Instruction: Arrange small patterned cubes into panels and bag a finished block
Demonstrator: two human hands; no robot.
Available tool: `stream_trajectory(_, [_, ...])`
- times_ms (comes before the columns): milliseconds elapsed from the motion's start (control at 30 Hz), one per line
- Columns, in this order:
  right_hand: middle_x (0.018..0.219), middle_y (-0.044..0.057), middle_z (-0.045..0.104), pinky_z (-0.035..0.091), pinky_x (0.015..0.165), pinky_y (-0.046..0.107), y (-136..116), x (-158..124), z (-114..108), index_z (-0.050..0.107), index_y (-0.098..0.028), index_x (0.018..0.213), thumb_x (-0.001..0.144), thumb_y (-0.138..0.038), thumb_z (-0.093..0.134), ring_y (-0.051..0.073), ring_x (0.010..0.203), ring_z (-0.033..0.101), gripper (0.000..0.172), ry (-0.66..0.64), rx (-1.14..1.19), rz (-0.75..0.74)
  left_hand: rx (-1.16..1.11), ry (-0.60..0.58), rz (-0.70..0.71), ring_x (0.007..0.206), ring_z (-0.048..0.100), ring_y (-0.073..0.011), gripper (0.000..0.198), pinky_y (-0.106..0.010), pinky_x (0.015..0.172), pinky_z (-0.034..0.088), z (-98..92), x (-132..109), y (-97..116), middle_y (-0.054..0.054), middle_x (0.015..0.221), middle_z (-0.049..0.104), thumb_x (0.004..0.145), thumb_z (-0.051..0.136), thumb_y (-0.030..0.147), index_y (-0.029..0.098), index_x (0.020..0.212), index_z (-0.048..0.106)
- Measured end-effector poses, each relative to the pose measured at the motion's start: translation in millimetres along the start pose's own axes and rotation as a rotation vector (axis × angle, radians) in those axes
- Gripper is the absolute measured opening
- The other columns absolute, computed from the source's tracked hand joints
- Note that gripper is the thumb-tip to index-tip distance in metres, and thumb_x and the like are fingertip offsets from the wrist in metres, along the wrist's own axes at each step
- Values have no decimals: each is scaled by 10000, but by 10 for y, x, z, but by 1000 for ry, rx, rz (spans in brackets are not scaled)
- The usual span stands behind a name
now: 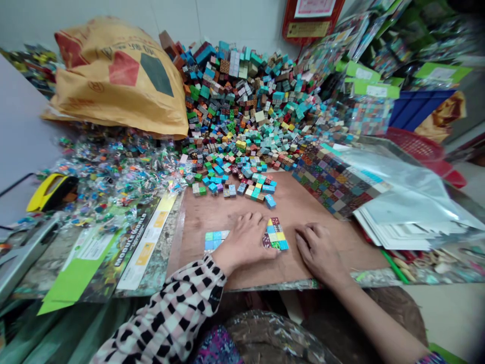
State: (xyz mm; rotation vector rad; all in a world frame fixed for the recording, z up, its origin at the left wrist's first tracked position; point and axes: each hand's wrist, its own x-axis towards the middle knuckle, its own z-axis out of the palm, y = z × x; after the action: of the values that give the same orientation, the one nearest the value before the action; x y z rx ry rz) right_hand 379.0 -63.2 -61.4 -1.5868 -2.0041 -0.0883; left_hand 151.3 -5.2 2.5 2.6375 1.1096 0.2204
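Checked sleeve [166, 308], left hand [248, 240] palm-down, loosely spread over small blocks [279, 236]; right hand [318, 250] half-curled on board [290, 202], hold unclear

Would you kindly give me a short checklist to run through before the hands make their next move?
1. Left hand over the flat group of small cubes: ok.
2. Right hand apart from that group: ok, beside it.
3. Right grip free: cannot tell; its fingers curl inward.
4. Every cube in the group aligned: cannot tell; the left hand hides the middle.
5. Brown board free of stray blocks: not ok; loose blocks lie on its far part.
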Motion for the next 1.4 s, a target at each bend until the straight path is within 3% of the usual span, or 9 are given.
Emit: stream_trajectory(1400, [985, 126, 553, 462, 843, 427, -20, 2, -4, 630, -137, 1043, 951, -219, 468, 269, 936, 525, 203, 0, 61, 55, -8, -18, -57, 1098, 515, -337, 697, -493, 961, 432, -24, 29, 34, -124, 1224, 550, 754, 663, 541, 135, 1304, 525])
